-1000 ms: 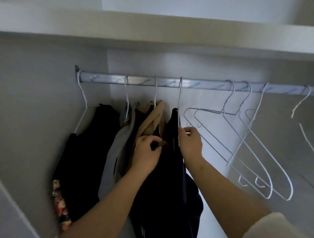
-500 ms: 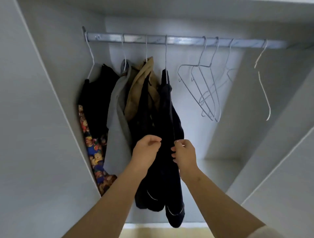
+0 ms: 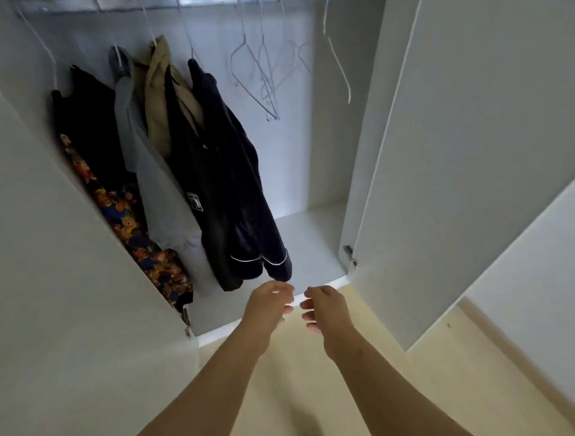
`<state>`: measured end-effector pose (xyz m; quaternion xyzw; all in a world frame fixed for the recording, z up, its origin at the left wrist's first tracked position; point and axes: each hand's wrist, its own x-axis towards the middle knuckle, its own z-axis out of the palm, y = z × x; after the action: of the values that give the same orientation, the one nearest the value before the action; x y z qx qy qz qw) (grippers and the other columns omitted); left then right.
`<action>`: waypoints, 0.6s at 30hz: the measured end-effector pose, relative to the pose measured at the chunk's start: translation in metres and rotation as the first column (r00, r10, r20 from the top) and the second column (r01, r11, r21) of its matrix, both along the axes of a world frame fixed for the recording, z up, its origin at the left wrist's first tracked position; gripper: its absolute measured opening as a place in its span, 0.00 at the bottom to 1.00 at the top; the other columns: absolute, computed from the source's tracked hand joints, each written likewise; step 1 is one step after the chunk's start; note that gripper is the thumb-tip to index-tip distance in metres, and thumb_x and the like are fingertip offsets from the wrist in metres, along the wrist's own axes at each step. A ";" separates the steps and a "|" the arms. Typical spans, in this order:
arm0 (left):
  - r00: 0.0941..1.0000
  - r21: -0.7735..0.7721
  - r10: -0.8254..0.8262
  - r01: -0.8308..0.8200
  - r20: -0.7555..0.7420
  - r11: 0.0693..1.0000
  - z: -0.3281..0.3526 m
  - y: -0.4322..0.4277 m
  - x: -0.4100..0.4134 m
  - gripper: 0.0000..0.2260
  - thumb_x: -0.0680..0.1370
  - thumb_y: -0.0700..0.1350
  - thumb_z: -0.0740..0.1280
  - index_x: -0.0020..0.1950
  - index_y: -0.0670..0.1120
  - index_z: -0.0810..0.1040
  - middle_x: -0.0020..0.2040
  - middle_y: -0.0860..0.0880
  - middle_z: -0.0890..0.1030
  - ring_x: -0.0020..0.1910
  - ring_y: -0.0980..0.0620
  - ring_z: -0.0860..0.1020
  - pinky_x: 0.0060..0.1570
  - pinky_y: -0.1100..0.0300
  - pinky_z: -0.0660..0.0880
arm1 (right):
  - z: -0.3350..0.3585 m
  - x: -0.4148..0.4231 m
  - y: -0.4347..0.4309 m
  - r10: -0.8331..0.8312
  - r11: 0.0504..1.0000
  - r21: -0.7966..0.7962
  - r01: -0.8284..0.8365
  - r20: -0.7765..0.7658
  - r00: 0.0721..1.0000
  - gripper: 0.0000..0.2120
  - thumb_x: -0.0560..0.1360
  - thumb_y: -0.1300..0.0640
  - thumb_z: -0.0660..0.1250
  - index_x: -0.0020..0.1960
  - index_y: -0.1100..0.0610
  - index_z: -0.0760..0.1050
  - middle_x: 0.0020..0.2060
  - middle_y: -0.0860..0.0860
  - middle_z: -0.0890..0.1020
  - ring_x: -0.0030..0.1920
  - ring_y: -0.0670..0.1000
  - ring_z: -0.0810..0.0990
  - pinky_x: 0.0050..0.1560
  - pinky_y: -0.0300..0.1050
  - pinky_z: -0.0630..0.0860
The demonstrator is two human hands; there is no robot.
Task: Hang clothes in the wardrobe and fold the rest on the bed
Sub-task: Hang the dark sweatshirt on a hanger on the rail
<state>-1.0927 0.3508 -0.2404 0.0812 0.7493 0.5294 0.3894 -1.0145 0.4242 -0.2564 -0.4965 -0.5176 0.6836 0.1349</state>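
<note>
Navy fabric with white piping at the cuffs marks the navy garment [image 3: 230, 174]. It hangs from the rail [image 3: 130, 4] at the top edge of the wardrobe [image 3: 348, 124], rightmost of the hung clothes, and its two cuffs reach down near the front edge of the wardrobe floor [image 3: 311, 236].

Left hand [image 3: 270, 303]: directly below the right-hand cuff, at the front edge of the wardrobe floor. Fingers loosely curled, holding nothing. Whether the knuckles touch the cuff cannot be told.

Right hand [image 3: 326, 308]: just beside the left hand, to its right, clear of the garment. Fingers loosely curled, holding nothing.

Other clothes on the rail, from the left wall inward:
- black garment [image 3: 87, 124] with a bear-print panel [image 3: 133, 218] at its lower end
- grey garment [image 3: 146, 168]
- tan garment [image 3: 158, 93]
- dark garment with a white patch [image 3: 195, 200], touching the navy garment

Empty wire hangers [image 3: 267, 93] hang in a cluster to the right of the clothes, blurred. Both doors stand open, the right door [image 3: 466, 155] wide. Beige flooring [image 3: 311, 389] lies under the forearms
</note>
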 end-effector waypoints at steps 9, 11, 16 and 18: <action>0.886 -0.128 -0.456 0.463 0.086 0.877 -0.040 -0.062 0.157 0.06 0.77 0.40 0.62 0.43 0.49 0.77 0.39 0.51 0.78 0.36 0.54 0.77 0.37 0.61 0.70 | -0.041 0.188 -0.103 -0.385 0.903 -0.151 0.402 0.129 0.914 0.06 0.77 0.59 0.60 0.42 0.57 0.72 0.32 0.51 0.77 0.29 0.49 0.73 0.31 0.39 0.68; 0.828 -0.144 -0.553 0.561 0.090 0.815 -0.044 -0.069 0.202 0.06 0.76 0.40 0.62 0.43 0.49 0.77 0.38 0.51 0.78 0.35 0.54 0.76 0.36 0.61 0.69 | -0.047 0.240 -0.123 -0.491 0.846 -0.157 0.510 0.145 0.859 0.07 0.77 0.60 0.59 0.41 0.57 0.72 0.32 0.51 0.76 0.29 0.49 0.72 0.31 0.38 0.67; 0.673 -0.181 -0.736 0.734 0.067 0.655 -0.054 -0.091 0.324 0.06 0.77 0.42 0.62 0.42 0.50 0.77 0.37 0.51 0.78 0.35 0.55 0.77 0.36 0.62 0.70 | -0.054 0.371 -0.182 -0.701 0.671 -0.190 0.717 0.155 0.697 0.06 0.77 0.61 0.59 0.42 0.57 0.72 0.31 0.51 0.75 0.28 0.49 0.71 0.31 0.39 0.67; 0.601 -0.187 -0.796 0.792 0.077 0.581 -0.060 -0.105 0.383 0.05 0.77 0.43 0.63 0.42 0.49 0.76 0.38 0.51 0.78 0.35 0.56 0.77 0.36 0.62 0.70 | -0.055 0.431 -0.210 -0.767 0.592 -0.199 0.781 0.156 0.622 0.06 0.76 0.61 0.59 0.42 0.58 0.72 0.31 0.51 0.75 0.28 0.49 0.71 0.31 0.38 0.67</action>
<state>-0.7098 0.2454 -0.3007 0.3715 0.6866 0.2202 0.5849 -0.5837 0.2143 -0.3115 -0.7027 -0.1648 0.6022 0.3411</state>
